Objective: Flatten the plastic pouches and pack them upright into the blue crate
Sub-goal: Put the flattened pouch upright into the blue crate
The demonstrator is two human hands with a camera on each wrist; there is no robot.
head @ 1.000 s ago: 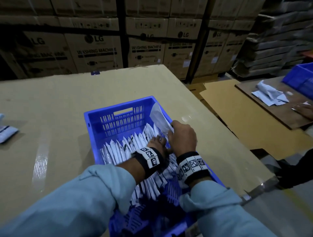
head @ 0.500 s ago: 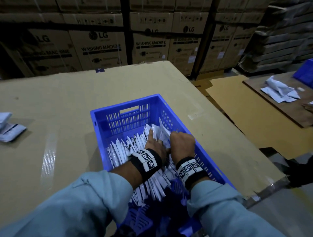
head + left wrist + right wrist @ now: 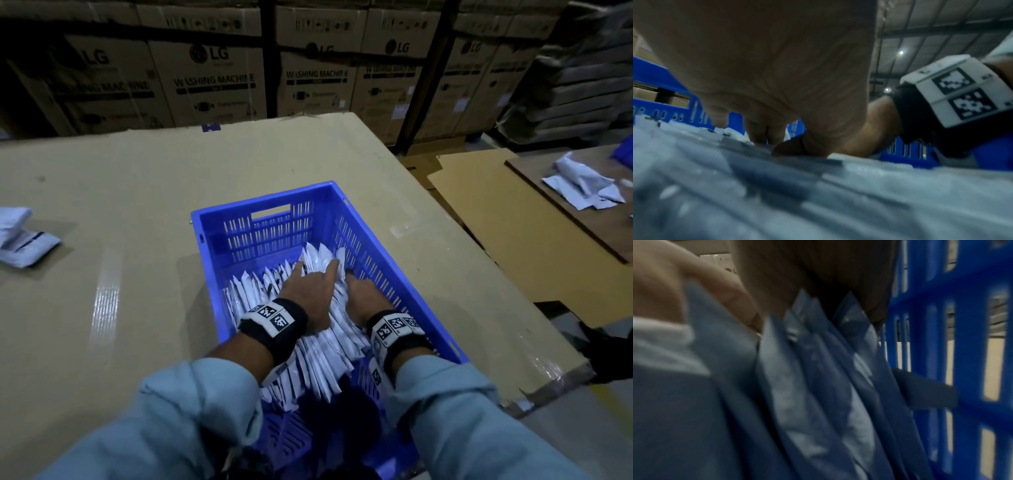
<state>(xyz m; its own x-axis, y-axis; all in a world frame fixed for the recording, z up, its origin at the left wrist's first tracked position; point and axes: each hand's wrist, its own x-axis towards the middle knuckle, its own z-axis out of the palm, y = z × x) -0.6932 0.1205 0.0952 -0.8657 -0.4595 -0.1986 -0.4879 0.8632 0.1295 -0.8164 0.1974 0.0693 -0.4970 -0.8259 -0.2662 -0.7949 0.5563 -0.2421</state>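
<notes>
The blue crate (image 3: 260,205) stands on the cardboard table with several white pouches (image 3: 318,346) packed on edge in rows. My left hand (image 3: 308,291) lies on top of the pouches, fingers spread and pressing their upper edges. My right hand (image 3: 364,296) is slid down between the right row and the crate's right wall, its fingertips hidden. In the left wrist view the left hand (image 3: 777,81) bears down on the pouches (image 3: 777,186). In the right wrist view the right-hand fingers (image 3: 849,280) rest against the pouch tops (image 3: 818,386) beside the slotted crate wall (image 3: 966,353).
Loose pouches (image 3: 24,240) lie at the left of the cardboard table (image 3: 120,178). A second pile of pouches (image 3: 582,185) sits on a brown board at the right. Stacked LG cartons (image 3: 212,78) line the back. The table's near right corner ends close to the crate.
One second ago my right hand held a pouch above the rows and pushed it down. Now that pouch is in the row, and both hands press on the packed pouches.
</notes>
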